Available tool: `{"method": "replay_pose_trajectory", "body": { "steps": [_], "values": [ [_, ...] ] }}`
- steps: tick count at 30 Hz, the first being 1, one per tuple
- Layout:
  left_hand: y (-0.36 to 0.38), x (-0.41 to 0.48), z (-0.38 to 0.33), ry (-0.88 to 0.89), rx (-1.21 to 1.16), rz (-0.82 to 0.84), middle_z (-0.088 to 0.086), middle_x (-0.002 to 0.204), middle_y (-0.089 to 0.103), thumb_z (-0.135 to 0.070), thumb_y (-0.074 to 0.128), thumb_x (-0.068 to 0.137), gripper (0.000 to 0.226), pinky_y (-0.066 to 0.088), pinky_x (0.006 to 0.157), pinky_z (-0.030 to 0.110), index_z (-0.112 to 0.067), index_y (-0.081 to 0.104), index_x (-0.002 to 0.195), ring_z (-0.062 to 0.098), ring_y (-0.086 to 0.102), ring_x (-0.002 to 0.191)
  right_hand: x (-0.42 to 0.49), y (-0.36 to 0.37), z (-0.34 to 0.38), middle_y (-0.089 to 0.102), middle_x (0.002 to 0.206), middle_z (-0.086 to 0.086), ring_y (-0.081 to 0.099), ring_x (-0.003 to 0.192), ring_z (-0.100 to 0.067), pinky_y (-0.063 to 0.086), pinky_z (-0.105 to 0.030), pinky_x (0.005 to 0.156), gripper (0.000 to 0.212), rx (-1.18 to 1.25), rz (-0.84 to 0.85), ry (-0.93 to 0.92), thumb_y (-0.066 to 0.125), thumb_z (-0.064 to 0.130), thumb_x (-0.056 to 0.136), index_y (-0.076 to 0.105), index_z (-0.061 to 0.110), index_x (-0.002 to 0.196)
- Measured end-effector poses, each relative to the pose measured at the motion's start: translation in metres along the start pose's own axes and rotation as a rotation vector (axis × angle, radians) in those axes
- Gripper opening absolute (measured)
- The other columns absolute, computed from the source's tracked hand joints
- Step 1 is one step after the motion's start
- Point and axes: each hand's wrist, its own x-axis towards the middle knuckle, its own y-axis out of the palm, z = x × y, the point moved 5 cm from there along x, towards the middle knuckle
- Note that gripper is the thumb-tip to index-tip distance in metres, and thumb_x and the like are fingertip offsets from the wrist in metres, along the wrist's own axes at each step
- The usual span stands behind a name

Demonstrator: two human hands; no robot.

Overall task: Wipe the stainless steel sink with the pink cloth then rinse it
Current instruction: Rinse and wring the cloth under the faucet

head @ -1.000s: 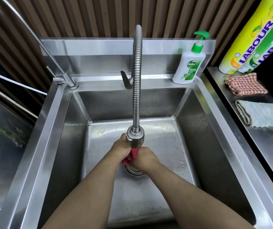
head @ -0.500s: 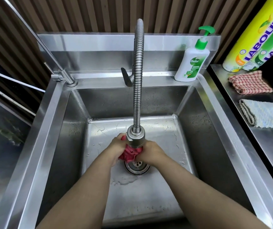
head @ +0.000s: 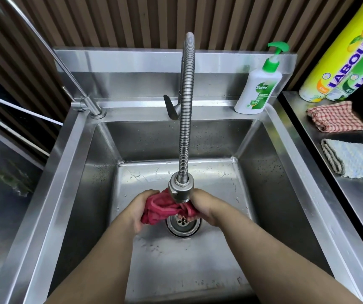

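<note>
Both hands are down in the stainless steel sink [head: 270, 176], holding the bunched pink cloth [head: 165, 209] between them just under the spray head of the flexible faucet [head: 181, 189]. My left hand [head: 140, 208] grips the cloth's left end and my right hand [head: 204, 205] grips its right end. The cloth hangs just above the round drain [head: 184, 224]. The spray head hides the cloth's top edge. Water droplets dot the basin floor and walls.
A Dettol pump bottle [head: 258, 86] stands on the back right ledge. The faucet lever [head: 171, 107] and a thin second tap [head: 88, 105] sit on the back ledge. A checked cloth [head: 335, 116], a pale blue cloth [head: 354, 159] and yellow-green rolls [head: 338, 55] are on the right counter.
My hands have pulled apart, spreading the pink cloth wider under the spray head, so more of it and the drain now show. The view has tilted slightly downward.
</note>
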Motion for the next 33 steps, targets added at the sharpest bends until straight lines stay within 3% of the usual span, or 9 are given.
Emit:
{"method": "replay_pose_trajectory", "body": {
  "steps": [5, 11, 15, 18, 21, 23, 27, 31, 33],
  "values": [
    [0.021, -0.001, -0.009, 0.015, -0.003, 0.048, 0.014, 0.093, 0.072, -0.042, 0.048, 0.089, 0.038, 0.044, 0.094, 0.044, -0.013, 0.073, 0.087, 0.028, 0.066, 0.079, -0.007, -0.021, -0.004, 0.059, 0.054, 0.002, 0.052, 0.046, -0.013, 0.040, -0.018, 0.047, 0.031, 0.063, -0.093, -0.021, 0.041, 0.029, 0.096, 0.061, 0.016, 0.077],
    [0.067, -0.008, -0.012, 0.091, 0.060, 0.155, 0.004, 0.072, 0.074, -0.037, 0.042, 0.095, 0.034, 0.050, 0.068, 0.028, -0.015, 0.066, 0.085, 0.017, 0.069, 0.060, -0.019, -0.058, -0.022, 0.060, 0.056, -0.004, 0.050, 0.040, -0.015, 0.036, -0.017, 0.037, 0.035, 0.240, -0.203, 0.003, 0.040, 0.032, 0.098, 0.063, 0.010, 0.082],
    [0.044, -0.011, -0.016, 0.087, 0.037, 0.087, 0.010, 0.088, 0.074, -0.047, 0.042, 0.091, 0.045, 0.050, 0.084, 0.038, -0.013, 0.070, 0.093, 0.027, 0.071, 0.077, -0.013, -0.035, -0.016, 0.061, 0.057, -0.003, 0.050, 0.040, -0.015, 0.036, -0.017, 0.039, 0.034, 0.269, -0.177, -0.001, 0.039, 0.031, 0.098, 0.064, 0.015, 0.080],
    [0.013, -0.006, -0.019, 0.108, 0.027, -0.005, 0.013, 0.079, 0.070, -0.046, 0.041, 0.091, 0.049, 0.042, 0.071, 0.036, -0.016, 0.076, 0.075, 0.025, 0.068, 0.062, -0.004, -0.011, -0.005, 0.061, 0.063, -0.004, 0.051, 0.048, -0.016, 0.039, -0.021, 0.048, 0.031, 0.263, -0.146, -0.014, 0.041, 0.027, 0.096, 0.065, 0.014, 0.081],
    [-0.001, -0.006, -0.019, 0.092, 0.001, -0.001, 0.008, 0.064, 0.070, -0.043, 0.040, 0.092, 0.054, 0.043, 0.070, 0.032, -0.019, 0.076, 0.060, 0.021, 0.065, 0.054, 0.001, 0.003, -0.001, 0.060, 0.071, -0.010, 0.050, 0.049, -0.016, 0.038, -0.023, 0.049, 0.028, 0.224, -0.103, -0.028, 0.041, 0.023, 0.092, 0.065, 0.008, 0.093],
    [0.002, -0.008, -0.019, 0.070, 0.012, 0.009, 0.008, 0.067, 0.071, -0.044, 0.041, 0.092, 0.051, 0.045, 0.074, 0.032, -0.017, 0.075, 0.065, 0.022, 0.066, 0.059, -0.002, 0.001, -0.003, 0.061, 0.071, -0.010, 0.051, 0.047, -0.015, 0.039, -0.020, 0.046, 0.030, 0.224, -0.108, -0.019, 0.040, 0.025, 0.093, 0.066, 0.008, 0.095],
    [0.032, -0.010, -0.014, 0.035, 0.032, 0.045, 0.015, 0.098, 0.072, -0.046, 0.039, 0.092, 0.047, 0.047, 0.094, 0.043, -0.012, 0.071, 0.098, 0.032, 0.068, 0.092, -0.012, -0.024, -0.016, 0.061, 0.054, 0.000, 0.050, 0.038, -0.012, 0.038, -0.017, 0.038, 0.033, 0.258, -0.163, -0.002, 0.041, 0.027, 0.097, 0.065, 0.012, 0.081],
    [0.057, -0.011, -0.010, 0.045, 0.030, 0.106, 0.009, 0.088, 0.075, -0.042, 0.041, 0.094, 0.042, 0.053, 0.073, 0.031, -0.014, 0.071, 0.089, 0.023, 0.072, 0.077, -0.018, -0.045, -0.025, 0.060, 0.053, 0.001, 0.051, 0.040, -0.011, 0.039, -0.019, 0.042, 0.035, 0.216, -0.175, 0.007, 0.038, 0.025, 0.098, 0.067, 0.016, 0.081],
    [0.055, -0.012, -0.013, 0.049, 0.030, 0.077, 0.010, 0.089, 0.074, -0.042, 0.042, 0.093, 0.041, 0.054, 0.075, 0.033, -0.013, 0.070, 0.092, 0.025, 0.072, 0.080, -0.019, -0.047, -0.021, 0.063, 0.059, -0.001, 0.054, 0.045, -0.013, 0.043, -0.020, 0.047, 0.035, 0.166, -0.173, 0.023, 0.039, 0.028, 0.098, 0.066, 0.015, 0.081]
  ]
}}
